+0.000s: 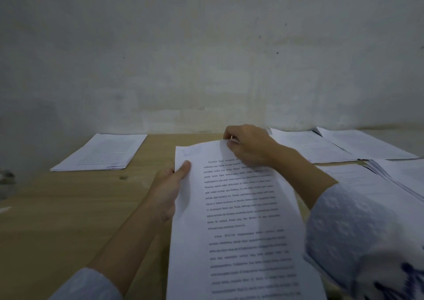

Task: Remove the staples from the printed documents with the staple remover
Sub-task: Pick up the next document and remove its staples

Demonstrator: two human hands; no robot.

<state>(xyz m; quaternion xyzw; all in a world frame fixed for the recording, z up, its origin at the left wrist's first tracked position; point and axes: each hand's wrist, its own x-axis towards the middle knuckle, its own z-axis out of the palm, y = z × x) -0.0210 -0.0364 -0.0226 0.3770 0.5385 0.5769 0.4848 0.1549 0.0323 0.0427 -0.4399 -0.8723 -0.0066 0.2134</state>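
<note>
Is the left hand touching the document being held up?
Touching. The head view shows the left hand's thumb lying on the held document at its left edge, pinching it.

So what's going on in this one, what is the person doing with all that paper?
A person holds a printed document up over a wooden table. The left hand grips its left edge, thumb on the page, while the right hand pinches the top right corner. No staple remover can be made out. One paper stack lies at the far left, and more documents lie spread on the right.
</note>
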